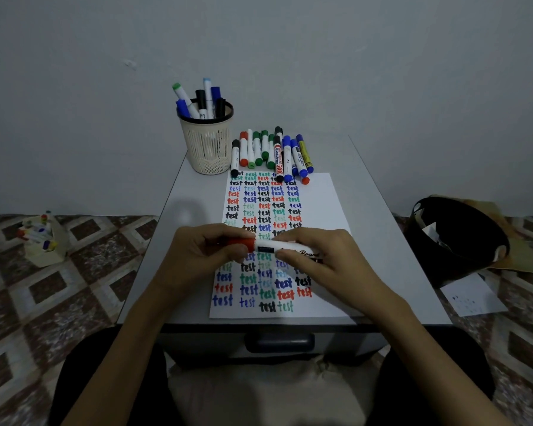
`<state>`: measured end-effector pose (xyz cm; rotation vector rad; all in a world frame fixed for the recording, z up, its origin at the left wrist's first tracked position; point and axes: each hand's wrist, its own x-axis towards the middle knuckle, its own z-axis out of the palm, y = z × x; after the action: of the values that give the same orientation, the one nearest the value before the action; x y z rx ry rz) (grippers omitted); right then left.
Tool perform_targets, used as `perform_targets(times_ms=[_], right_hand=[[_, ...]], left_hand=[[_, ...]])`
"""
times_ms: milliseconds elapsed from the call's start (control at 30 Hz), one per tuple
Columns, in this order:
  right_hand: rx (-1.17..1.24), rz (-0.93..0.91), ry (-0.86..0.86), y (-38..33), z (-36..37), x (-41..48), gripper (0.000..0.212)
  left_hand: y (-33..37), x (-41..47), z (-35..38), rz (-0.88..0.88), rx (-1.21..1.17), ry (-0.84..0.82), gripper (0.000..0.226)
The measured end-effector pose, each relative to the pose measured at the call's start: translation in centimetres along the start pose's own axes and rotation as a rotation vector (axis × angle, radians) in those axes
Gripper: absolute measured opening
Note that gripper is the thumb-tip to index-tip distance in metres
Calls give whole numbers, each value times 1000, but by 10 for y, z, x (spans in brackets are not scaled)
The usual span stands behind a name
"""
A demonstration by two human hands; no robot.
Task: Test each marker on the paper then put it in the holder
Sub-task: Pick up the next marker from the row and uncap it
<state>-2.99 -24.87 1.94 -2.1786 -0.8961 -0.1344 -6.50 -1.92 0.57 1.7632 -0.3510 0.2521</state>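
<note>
A white marker with a red cap point(268, 247) lies level between both hands, above the middle of the paper point(317, 204). My left hand point(197, 256) grips the red cap end. My right hand point(320, 259) holds the white barrel. The cap sits on the marker. The paper is covered with rows of the word "test" in red, blue, green and black. A cream mesh holder point(206, 142) with a black rim stands at the table's far left and has several markers in it. A pile of loose markers point(271, 152) lies at the paper's far edge.
The small grey table point(382, 241) has a drawer handle point(279, 342) at its front. On the patterned floor, a box of markers point(42, 238) sits to the left. A black bin point(456, 238) and a sheet of paper point(471, 296) lie to the right.
</note>
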Motion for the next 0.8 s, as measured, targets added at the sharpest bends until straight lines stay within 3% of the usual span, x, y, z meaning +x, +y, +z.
perform_targets(times_ms=[300, 400, 467, 667, 800], right_hand=[[201, 89, -2, -1, 13, 9, 15], [222, 109, -42, 5, 7, 12, 28], [144, 64, -51, 5, -1, 20, 36], [-345, -179, -125, -12, 0, 54, 27], [-553, -225, -115, -12, 2, 87, 22]], left_hand=[[-7, 2, -5, 87, 164, 69, 20], [-7, 3, 0, 156, 228, 91, 23], [-7, 4, 2, 176, 219, 135, 25], [-10, 6, 2, 248, 336, 141, 27], [-17, 11, 3, 55, 445, 266, 48]])
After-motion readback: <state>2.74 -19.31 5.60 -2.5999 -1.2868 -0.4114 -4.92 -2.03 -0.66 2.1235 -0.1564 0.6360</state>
